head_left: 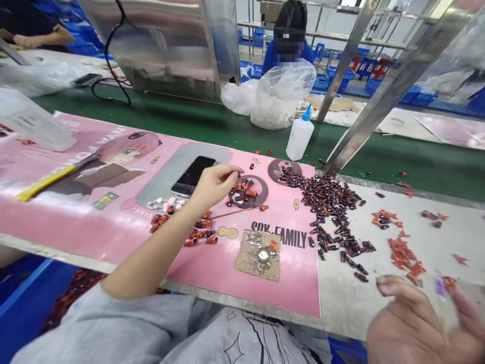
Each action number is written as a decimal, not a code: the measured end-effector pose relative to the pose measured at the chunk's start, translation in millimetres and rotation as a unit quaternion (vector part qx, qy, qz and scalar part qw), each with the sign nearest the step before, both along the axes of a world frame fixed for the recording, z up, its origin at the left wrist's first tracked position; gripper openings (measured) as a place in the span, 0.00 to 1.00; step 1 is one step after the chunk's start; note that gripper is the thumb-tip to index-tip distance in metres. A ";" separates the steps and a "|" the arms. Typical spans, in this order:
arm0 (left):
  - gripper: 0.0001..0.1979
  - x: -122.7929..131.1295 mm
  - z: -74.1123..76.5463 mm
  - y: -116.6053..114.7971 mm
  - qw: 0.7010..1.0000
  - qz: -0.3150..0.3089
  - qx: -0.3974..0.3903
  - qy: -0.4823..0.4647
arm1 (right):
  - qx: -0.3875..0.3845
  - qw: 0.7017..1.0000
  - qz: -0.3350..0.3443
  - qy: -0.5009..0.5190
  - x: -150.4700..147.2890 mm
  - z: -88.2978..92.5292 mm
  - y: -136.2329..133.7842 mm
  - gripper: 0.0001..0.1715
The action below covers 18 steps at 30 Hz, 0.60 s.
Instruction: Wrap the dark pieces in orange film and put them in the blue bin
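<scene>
My left hand (217, 184) reaches from the lower left with thumb and forefinger pinched together. A dark spot shows at its fingertips, too small to name. Just below them, small orange-and-black glossy pieces (244, 194) lie in a loose heap on the pink printed mat (291, 283). More orange-red pieces (200, 232) lie beside my forearm. At the lower right is my right hand (413, 323), blurred, palm up with fingers apart. Close to its thumb tip is an orange piece (449, 283); whether they touch I cannot tell. A brown card (248, 265) bears a shiny wet-looking patch.
Many dark pieces (333, 202) spread right of the mat, near orange pieces (407, 258). A phone (193, 174), yellow-handled tool (45, 183) and white bottle (300, 136) stand or lie around. A metal post (364, 131) slants upward. Another person (290, 35) sits opposite.
</scene>
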State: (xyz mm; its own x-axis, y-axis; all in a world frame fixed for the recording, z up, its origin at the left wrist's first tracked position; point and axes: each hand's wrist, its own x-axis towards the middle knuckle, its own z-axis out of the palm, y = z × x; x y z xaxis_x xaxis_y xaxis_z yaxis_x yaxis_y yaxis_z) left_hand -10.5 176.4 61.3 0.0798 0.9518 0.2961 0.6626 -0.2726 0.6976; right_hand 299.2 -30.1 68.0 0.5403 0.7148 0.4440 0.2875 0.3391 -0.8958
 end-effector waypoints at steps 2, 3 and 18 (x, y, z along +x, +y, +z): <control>0.12 -12.0 -2.6 -32.1 0.990 0.039 -0.005 -0.139 | 0.078 0.991 0.039 0.103 -23.5 -12.9 18.6 0.18; 0.09 -14.8 -4.4 -45.8 0.977 0.059 -0.012 -0.205 | 0.091 0.983 0.066 0.144 -35.4 -17.7 25.8 0.14; 0.15 6.1 -41.1 -151.6 0.821 0.042 -0.135 -0.554 | -0.257 0.925 0.261 0.100 -97.6 -66.6 51.7 0.28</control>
